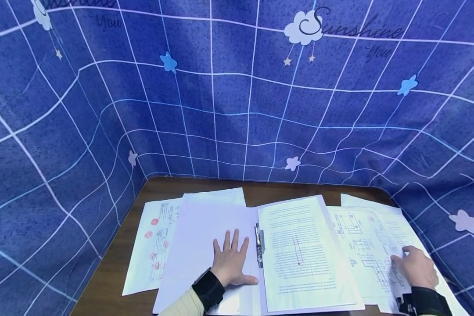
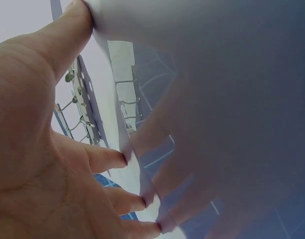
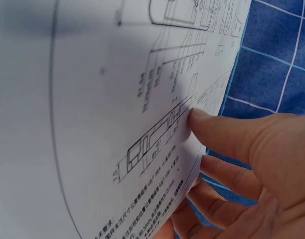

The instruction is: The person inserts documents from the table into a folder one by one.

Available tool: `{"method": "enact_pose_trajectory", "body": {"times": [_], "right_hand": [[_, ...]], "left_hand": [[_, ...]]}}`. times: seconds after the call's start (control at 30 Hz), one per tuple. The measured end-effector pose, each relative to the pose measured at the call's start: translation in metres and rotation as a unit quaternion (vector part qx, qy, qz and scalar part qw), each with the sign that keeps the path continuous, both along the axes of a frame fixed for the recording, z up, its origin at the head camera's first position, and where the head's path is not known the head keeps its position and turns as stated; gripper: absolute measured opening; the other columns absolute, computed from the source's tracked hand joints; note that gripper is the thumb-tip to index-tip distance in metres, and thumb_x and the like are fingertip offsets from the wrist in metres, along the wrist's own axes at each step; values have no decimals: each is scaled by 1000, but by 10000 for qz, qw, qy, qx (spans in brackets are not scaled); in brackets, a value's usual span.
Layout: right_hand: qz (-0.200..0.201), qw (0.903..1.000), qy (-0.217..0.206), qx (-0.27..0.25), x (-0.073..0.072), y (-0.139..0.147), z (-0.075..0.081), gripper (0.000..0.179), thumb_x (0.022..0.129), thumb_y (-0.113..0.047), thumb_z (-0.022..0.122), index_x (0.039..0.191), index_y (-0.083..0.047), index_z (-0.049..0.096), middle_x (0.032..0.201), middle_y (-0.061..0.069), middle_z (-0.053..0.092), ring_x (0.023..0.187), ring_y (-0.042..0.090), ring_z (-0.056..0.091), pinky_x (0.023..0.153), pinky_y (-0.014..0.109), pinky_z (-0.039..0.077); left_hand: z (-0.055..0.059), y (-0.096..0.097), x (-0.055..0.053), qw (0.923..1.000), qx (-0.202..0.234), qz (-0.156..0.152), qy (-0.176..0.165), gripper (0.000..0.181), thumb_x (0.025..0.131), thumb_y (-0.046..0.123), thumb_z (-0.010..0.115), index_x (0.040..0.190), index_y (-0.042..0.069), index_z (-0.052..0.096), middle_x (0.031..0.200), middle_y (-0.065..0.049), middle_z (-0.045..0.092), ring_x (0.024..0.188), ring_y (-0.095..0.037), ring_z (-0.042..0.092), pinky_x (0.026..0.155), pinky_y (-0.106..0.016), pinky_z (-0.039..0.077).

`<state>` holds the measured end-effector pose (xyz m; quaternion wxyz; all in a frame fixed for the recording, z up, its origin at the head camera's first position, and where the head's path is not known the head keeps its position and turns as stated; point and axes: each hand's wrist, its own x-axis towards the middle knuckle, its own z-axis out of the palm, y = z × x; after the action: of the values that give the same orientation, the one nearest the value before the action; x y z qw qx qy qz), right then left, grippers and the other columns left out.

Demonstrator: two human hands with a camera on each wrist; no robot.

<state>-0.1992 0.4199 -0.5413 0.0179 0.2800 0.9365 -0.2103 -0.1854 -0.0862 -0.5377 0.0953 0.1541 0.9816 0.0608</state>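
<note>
An open light-purple folder (image 1: 205,219) lies on the table, with a metal clip (image 1: 259,245) along its spine. My left hand (image 1: 232,261) rests flat on the folder's left cover, fingers spread; in the left wrist view its fingertips touch the glossy cover (image 2: 232,99), which mirrors them. A printed text sheet (image 1: 292,276) with a red mark lies on the folder's right side. To the right, my right hand (image 1: 416,267) pinches the edge of a technical drawing sheet (image 3: 107,99). Its thumb (image 3: 217,129) lies on the printed face, and the other fingertips are hidden behind the edge.
Left of the folder, partly under it, lies a drawing sheet (image 1: 140,263) with red stamps. More white paper (image 1: 387,210) lies at the right. Brown table wood (image 1: 102,289) shows around the papers. A blue grid-patterned curtain (image 1: 229,96) stands behind and at both sides.
</note>
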Motion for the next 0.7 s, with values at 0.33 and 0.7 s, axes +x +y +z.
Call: {"method": "enact_pose_trajectory", "body": {"times": [0.33,0.7], "right_hand": [[-245,9995,140,-129,3,7,-1,35,89,-16,69,113,7,59,107,40,56,93,58,58,68,59,46],[-194,9995,222,-152,3,10,-3,19,88,-15,68,94,3,64,89,31,61,79,46,60,62,55,45]], "left_hand": [[-3,0,0,10000,72,-17,55,121,66,78,79,158,9,40,166,-26,21,152,-51,16,110,-79,18],[2,1,0,10000,6,40,4,122,65,80,78,158,11,40,167,-25,20,153,-50,15,111,-78,17]]}}
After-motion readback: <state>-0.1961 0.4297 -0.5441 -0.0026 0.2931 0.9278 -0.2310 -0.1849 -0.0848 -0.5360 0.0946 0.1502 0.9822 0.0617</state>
